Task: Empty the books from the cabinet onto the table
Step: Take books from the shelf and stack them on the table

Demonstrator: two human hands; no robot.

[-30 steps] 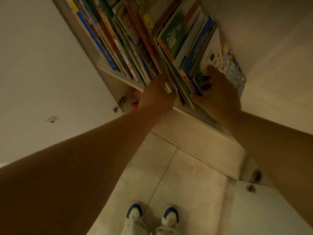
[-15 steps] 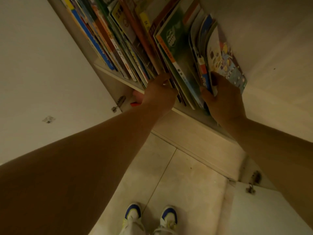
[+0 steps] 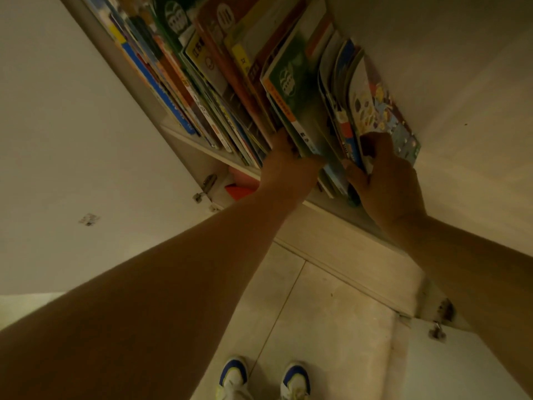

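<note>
Head view: the books (image 3: 230, 90) stand packed and leaning on the cabinet shelf (image 3: 202, 145), none on any counter. The left hand (image 3: 288, 168) reaches into a gap in the row, fingers hidden between covers (its grip cannot be told). The right hand (image 3: 386, 174) pinches the lower edge of the end books (image 3: 372, 108), thumb on the near side, fingers curled behind. Below, the tiled floor (image 3: 331, 313) and two shoes (image 3: 233, 376).

books (image 3: 230, 90) packed tight across shelf, cabinet wall (image 3: 461, 90) beside rightmost book
</note>
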